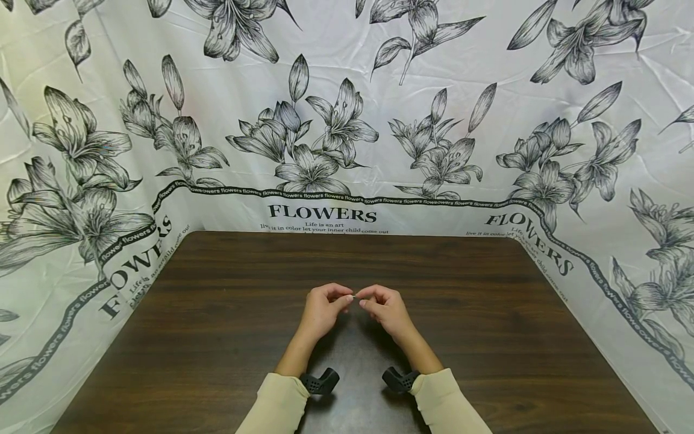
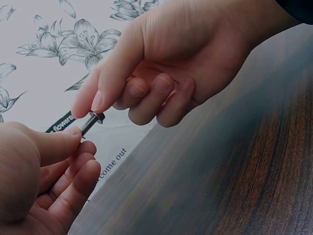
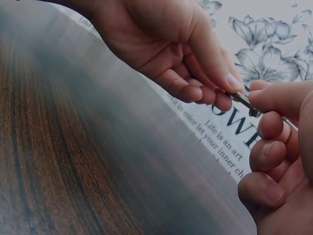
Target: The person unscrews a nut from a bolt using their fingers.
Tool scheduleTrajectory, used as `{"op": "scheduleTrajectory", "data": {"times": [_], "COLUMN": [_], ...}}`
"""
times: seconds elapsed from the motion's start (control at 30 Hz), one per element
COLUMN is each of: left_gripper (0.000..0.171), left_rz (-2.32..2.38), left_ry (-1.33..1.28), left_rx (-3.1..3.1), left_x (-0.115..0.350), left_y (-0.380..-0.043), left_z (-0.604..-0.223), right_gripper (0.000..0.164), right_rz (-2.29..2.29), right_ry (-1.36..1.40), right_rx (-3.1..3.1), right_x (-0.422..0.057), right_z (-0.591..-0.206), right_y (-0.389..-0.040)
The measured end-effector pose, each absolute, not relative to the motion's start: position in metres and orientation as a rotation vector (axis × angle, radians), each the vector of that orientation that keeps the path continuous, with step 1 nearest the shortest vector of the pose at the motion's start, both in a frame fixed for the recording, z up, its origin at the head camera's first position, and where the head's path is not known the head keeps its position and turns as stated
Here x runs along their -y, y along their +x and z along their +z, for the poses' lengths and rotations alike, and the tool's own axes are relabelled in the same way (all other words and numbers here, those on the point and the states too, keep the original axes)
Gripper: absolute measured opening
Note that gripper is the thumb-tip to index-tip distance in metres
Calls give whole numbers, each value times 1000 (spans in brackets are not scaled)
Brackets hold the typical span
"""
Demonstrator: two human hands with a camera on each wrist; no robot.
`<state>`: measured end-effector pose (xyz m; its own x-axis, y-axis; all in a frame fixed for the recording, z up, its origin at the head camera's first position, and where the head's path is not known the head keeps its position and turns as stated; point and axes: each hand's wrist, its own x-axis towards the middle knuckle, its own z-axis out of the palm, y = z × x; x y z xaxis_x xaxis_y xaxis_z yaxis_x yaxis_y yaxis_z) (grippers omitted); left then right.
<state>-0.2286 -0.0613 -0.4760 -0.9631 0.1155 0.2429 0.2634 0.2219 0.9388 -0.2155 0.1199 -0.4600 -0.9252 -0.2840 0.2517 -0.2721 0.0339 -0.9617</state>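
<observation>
A small metal bolt [image 1: 355, 296] spans the gap between both hands above the middle of the table. My left hand [image 1: 323, 308] pinches one end of it between thumb and fingertips. At its other end the thumb and forefinger of my right hand [image 1: 388, 310] grip it by a wider dark collar [image 2: 100, 117], seen in the left wrist view. Bare threads of the bolt [image 2: 89, 125] show between the two sets of fingertips. In the right wrist view the bolt [image 3: 241, 100] lies tilted, partly hidden by the fingers. The other fingers of both hands are loosely curled.
Beneath the hands is a dark wood-grain table [image 1: 228, 337]. A white cloth [image 1: 434, 217] printed with black flowers and lettering hangs behind it and along both sides. Each wrist carries a black camera band [image 1: 321, 382], just past the pale sleeves [image 1: 279, 401].
</observation>
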Motion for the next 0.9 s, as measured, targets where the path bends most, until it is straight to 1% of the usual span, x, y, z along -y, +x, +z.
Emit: {"op": "scheduleTrajectory", "data": {"times": [0.3,0.63,0.9], "left_gripper": [5,6,14], "left_rz": [-1846,-1860,-1896], "left_ry": [-352,-383,-378], "left_rx": [2366,2351,2336], "left_x": [62,62,60], "left_y": [-228,-228,-229], "left_z": [-476,-477,-477], "right_gripper": [15,23,33], "right_rz": [-2108,-2062,-2000], "right_ry": [-629,-444,-330], "right_rx": [-2252,-2267,-2218], "right_x": [-120,-119,-117], "right_z": [-460,-461,-460], "right_y": [-216,-217,-216]}}
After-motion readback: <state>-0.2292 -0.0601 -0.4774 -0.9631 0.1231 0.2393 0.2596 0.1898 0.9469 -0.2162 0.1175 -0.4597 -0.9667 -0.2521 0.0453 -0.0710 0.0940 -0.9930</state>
